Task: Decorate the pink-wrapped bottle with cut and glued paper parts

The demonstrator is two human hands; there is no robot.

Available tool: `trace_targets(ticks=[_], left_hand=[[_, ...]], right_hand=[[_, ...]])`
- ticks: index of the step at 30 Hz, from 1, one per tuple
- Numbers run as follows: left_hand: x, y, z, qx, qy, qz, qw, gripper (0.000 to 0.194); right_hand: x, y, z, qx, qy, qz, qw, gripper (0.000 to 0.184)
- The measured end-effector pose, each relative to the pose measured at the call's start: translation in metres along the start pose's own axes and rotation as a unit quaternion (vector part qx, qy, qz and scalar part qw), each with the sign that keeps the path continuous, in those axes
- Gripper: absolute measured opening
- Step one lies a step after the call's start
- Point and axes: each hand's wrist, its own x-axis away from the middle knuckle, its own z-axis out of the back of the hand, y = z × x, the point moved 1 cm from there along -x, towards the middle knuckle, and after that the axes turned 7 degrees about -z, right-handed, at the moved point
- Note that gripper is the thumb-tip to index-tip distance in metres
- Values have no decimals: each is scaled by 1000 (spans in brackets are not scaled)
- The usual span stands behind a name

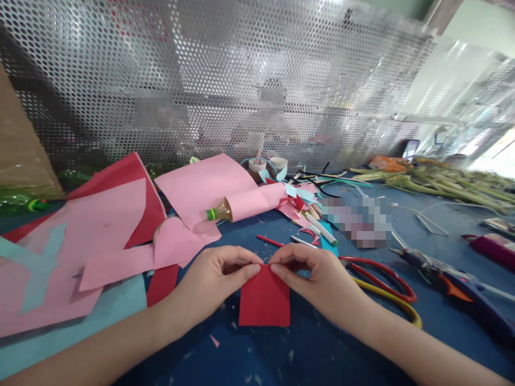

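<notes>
A square piece of red paper (264, 300) hangs between my two hands above the blue table. My left hand (225, 271) pinches its top edge with thumb and fingertips. Close beside it, my right hand (309, 271) grips the same edge in a like pinch, the fingertips of both hands almost meeting. The paper's lower edge hangs free. Just past my right hand lie scissors (386, 284) with one red and one yellow handle. A red pen-like stick (269, 240) lies on the table beyond my fingertips.
Pink paper sheets (116, 214) and light blue paper (124, 300) cover the left side. A bottle wrapped in pink paper (253, 202) lies ahead. At right are a glue gun (454, 284), cables and dry plant stalks (442, 179). A perforated metal screen (225, 80) stands behind.
</notes>
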Motion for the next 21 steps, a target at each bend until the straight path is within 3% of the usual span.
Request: trace_targets(ticks=[8,12,21], left_hand=[[-2,-7,2,73,-34,82,993,16],[-3,-6,4,22,-58,44,997,15],[-1,5,8,-118,-97,-32,988,20]], right_hand=[[2,-7,2,51,23,44,997,11],[3,-6,1,61,24,53,996,11],[0,-1,-2,-8,-9,5,1000,6]])
